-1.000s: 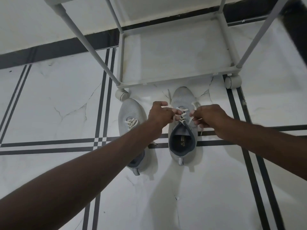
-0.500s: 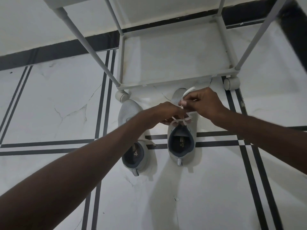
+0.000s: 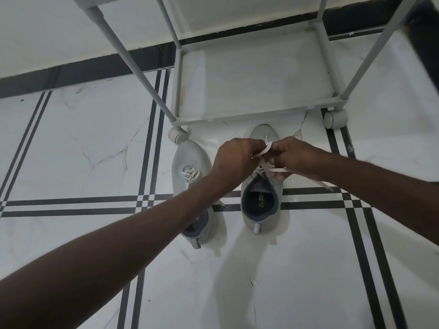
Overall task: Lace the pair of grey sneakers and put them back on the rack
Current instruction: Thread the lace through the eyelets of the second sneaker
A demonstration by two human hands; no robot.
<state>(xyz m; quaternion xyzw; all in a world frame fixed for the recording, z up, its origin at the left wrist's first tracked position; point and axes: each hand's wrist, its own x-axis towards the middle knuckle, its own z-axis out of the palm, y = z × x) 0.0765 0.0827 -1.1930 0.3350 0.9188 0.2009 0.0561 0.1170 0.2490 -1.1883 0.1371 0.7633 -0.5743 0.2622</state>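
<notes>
While both sneakers (image 3: pixel 261 200) stand floored, both hands (image 3: pixel 237 157) pinch the lace (image 3: pixel 267 148).

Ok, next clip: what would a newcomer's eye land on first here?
First, the two hands meeting mid-frame, left hand and right hand, pinching a white lace over the right-side grey sneaker. Next, the other sneaker beside it on the marble floor, partly hidden under the left forearm. Just beyond their toes stands the empty bottom shelf of the white rack.
</notes>
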